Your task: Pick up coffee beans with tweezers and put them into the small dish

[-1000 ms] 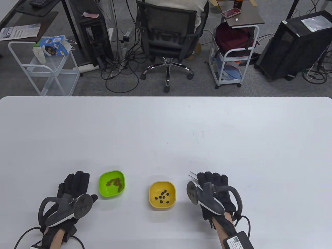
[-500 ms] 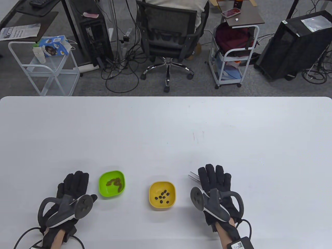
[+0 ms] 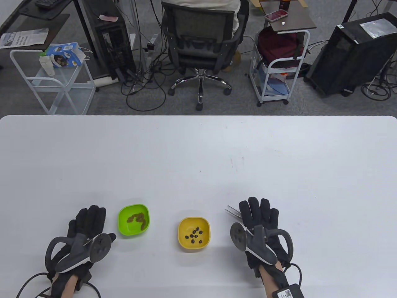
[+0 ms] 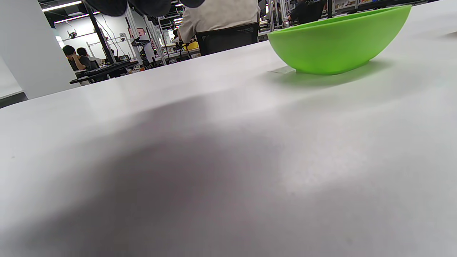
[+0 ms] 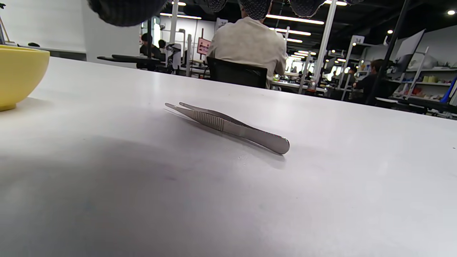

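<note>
A yellow dish (image 3: 194,233) holds several dark coffee beans (image 3: 194,235); its side shows in the right wrist view (image 5: 18,76). A green dish (image 3: 134,220) holds several brownish beans (image 3: 137,218); its side shows in the left wrist view (image 4: 335,43). Steel tweezers (image 5: 228,125) lie flat on the table, tips toward the yellow dish; in the table view only their tips (image 3: 232,211) show from under my right hand (image 3: 259,214). That hand hovers open above them, fingers spread, not touching. My left hand (image 3: 88,222) rests open, left of the green dish.
The white table (image 3: 198,155) stretches far beyond the dishes. Beyond its far edge stand an office chair (image 3: 201,43) with a seated person, two white carts (image 3: 59,77) and computer towers (image 3: 350,52).
My right hand has shifted slightly right and forward and spread its fingers flat over the tweezers. The left hand and both dishes have stayed put.
</note>
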